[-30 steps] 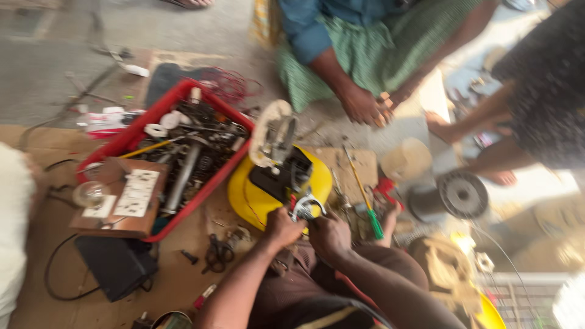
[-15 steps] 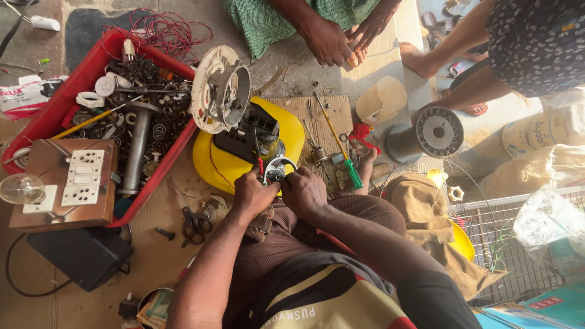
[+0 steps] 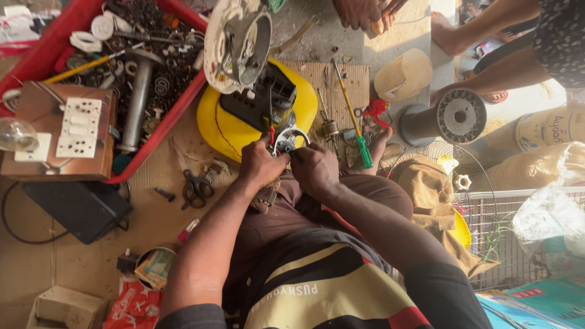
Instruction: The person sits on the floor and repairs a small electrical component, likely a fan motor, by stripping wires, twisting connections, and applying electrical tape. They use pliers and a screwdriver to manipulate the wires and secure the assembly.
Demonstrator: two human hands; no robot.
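Note:
My left hand [image 3: 261,164] and my right hand [image 3: 314,169] meet over a small round metal part [image 3: 287,141] at the near edge of a yellow appliance base [image 3: 226,127]. Both hands pinch that part and the thin wires at it. A black block [image 3: 259,97] sits on the yellow base, and a white round motor housing [image 3: 234,42] leans against its far side. My knees and striped shirt fill the bottom of the view.
A red tray [image 3: 159,128] of metal spares lies at left, with a wooden switch board [image 3: 64,131] and a bulb [image 3: 15,134]. Scissors [image 3: 194,186], a green-handled screwdriver [image 3: 356,125] and a wire spool [image 3: 451,119] lie around. Other people's hands [image 3: 365,12] and feet show at the top. A fan grille [image 3: 506,237] stands right.
The view has closed in and tilted down onto the yellow base. My two hands stayed together on the small metal part, shifting only slightly.

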